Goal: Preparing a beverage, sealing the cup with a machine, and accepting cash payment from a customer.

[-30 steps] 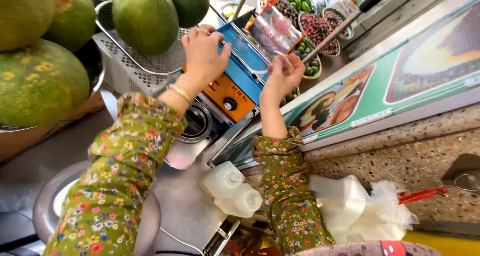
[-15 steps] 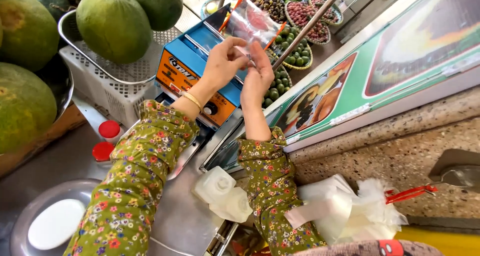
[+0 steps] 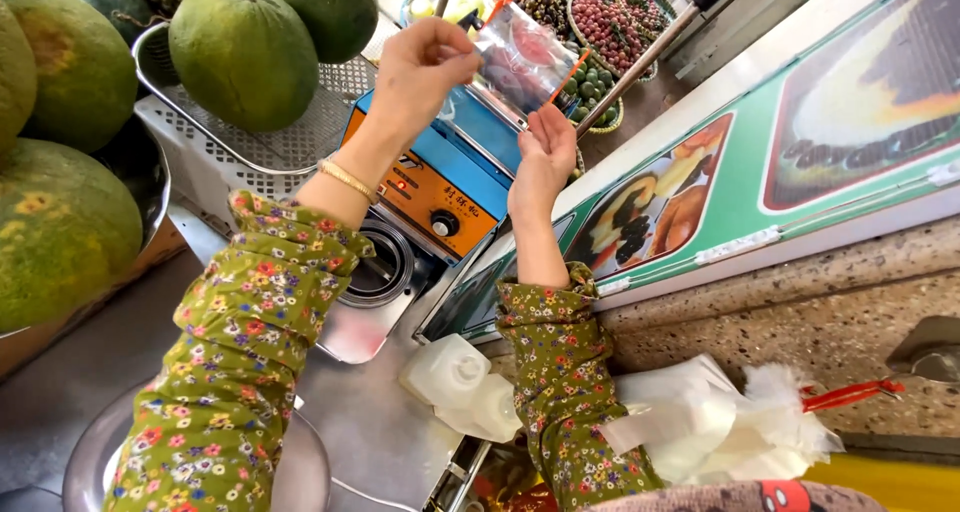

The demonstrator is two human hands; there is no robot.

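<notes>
Both hands are raised above the orange-and-blue sealing machine [image 3: 440, 187], stretching a clear, glossy plastic bag [image 3: 522, 60] between them. The left hand [image 3: 425, 67] has its fingers closed, pinching the bag's upper left edge; the right hand [image 3: 545, 157] has its fingers curled around the bag's lower right edge, palm turned up. The bag is thin and crinkled, with reddish pieces showing through and orange strips along its sides. A slim gold bangle [image 3: 347, 179] circles the left wrist, and both sleeves are soft green floral cloth. The boxy machine stands on a dull steel counter [image 3: 370, 422], its round black knob facing out. Behind it a white perforated plastic basket [image 3: 250, 152] holds big, round, matte green fruits [image 3: 243, 54]. Beside the right elbow lies a heap of translucent white bags [image 3: 700, 427].
</notes>
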